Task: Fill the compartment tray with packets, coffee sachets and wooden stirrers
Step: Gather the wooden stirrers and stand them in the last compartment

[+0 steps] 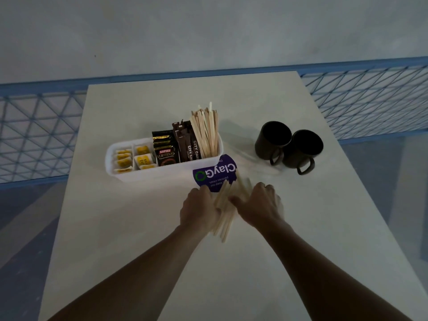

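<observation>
I see both hands closed on one bundle: the left hand curls round the near-left side of the loose stirrers, and the right hand pinches them from the other side with thumb and bent fingers. The bundle sits low over the bench, just in front of the compartment tray and overlapping its purple label.

These sticks are light, thin and stiff, but a bunch of smooth wood fans out and slides apart easily (it is already splayed at the far end). I would squeeze them near the middle, square the ends, and drop them upright into the right-hand compartment, where the standing stirrers lean.

The loose bundle is smeared by motion, so perhaps ten sticks, no firmer than that. The standing ones are too many to count.

- The yellow packets fill the two left compartments, about four showing in the first and three in the second.
- The black coffee sachets stand three or four deep in the next compartment.
- A handful of brown stick sachets stands beside them.
- Two black mugs stand touching, well off to the right.
</observation>
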